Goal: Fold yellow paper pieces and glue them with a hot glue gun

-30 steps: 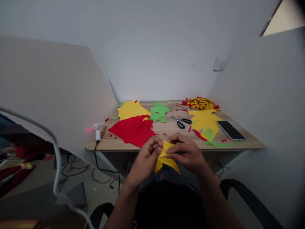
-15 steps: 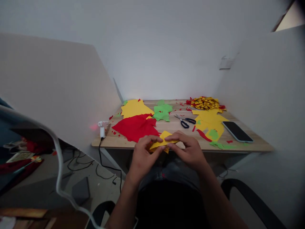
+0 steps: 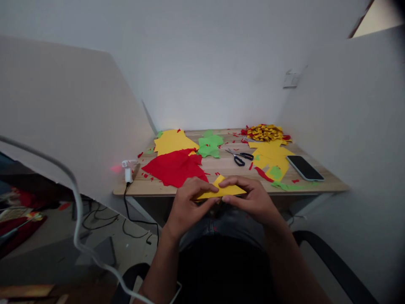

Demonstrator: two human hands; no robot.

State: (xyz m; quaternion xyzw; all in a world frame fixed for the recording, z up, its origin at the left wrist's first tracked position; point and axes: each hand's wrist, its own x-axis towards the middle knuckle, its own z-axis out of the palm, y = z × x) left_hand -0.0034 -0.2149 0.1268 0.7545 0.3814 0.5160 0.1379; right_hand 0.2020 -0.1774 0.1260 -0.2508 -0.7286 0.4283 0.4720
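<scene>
A small folded piece of yellow paper [image 3: 232, 191] is pinched between both hands, just off the table's front edge. My left hand [image 3: 190, 204] grips its left part, thumb below and fingers on top. On the other side my right hand [image 3: 251, 198] holds the paper the same way, its thumb close to the left thumb. The underside of the paper is hidden. Beyond the left hand lies a red sheet [image 3: 174, 168] with ragged edges. Dark-handled scissors [image 3: 239, 157] rest on the table past the right hand, blades partly apart.
On the wooden table [image 3: 158, 191] are yellow sheets [image 3: 172, 142], green pieces [image 3: 210, 145], a pile of folded yellow and red strips [image 3: 267, 133] and a phone [image 3: 304, 168]. A white plug [image 3: 128, 174] with a black cable sits at the left edge. Partitions flank both sides.
The yellow paper now looks flatter and wider across, with a straighter front edge. Both hands keep their pinch on it. The whole view has shifted slightly.
</scene>
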